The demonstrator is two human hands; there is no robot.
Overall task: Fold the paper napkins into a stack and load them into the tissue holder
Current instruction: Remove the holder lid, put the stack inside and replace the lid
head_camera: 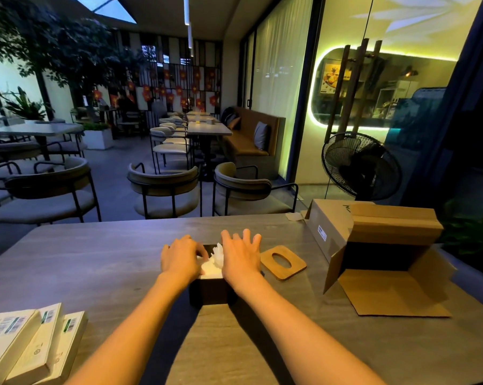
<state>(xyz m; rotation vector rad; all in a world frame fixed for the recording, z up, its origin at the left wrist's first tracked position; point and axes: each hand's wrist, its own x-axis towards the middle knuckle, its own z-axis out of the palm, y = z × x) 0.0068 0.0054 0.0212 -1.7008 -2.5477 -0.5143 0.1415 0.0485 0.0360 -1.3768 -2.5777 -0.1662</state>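
Note:
A dark, open-topped tissue holder point(208, 291) stands at the middle of the table. White paper napkins point(213, 263) fill it, one corner sticking up at the back. My left hand point(180, 259) lies over the holder's left side with its fingers curled down onto the napkins. My right hand point(241, 255) hovers over the right side, fingers spread and straight, holding nothing. The holder's wooden lid point(283, 263), with an oval slot, lies flat on the table just to the right.
An open cardboard box point(379, 245) sits at the right, one flap spread on the grey table point(101, 259). Flat packs with barcode labels point(31, 345) lie at the near left corner. Chairs stand beyond the far edge, a fan at the right.

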